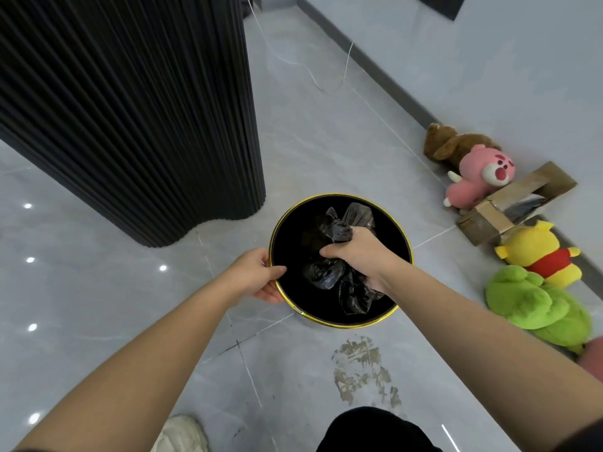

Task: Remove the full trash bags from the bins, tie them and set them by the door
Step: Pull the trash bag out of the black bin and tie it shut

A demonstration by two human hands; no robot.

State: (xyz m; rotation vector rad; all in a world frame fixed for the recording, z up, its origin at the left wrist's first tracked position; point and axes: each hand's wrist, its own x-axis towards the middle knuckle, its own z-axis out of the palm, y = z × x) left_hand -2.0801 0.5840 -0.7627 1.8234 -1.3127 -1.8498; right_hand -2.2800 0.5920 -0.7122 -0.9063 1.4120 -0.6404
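While the left hand (257, 275) grips the gold rim of the round black bin (339, 325), thumb hooked inside, the right hand (355, 256) is fisted tight around the gathered neck of the black trash bag (326, 272). Bag sits inside the bin. Plush toys (535, 256) lie right of the bin, a fluted black column (130, 109) beyond it to the left.

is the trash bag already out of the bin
No, the right hand grips the black bag down inside the bin.
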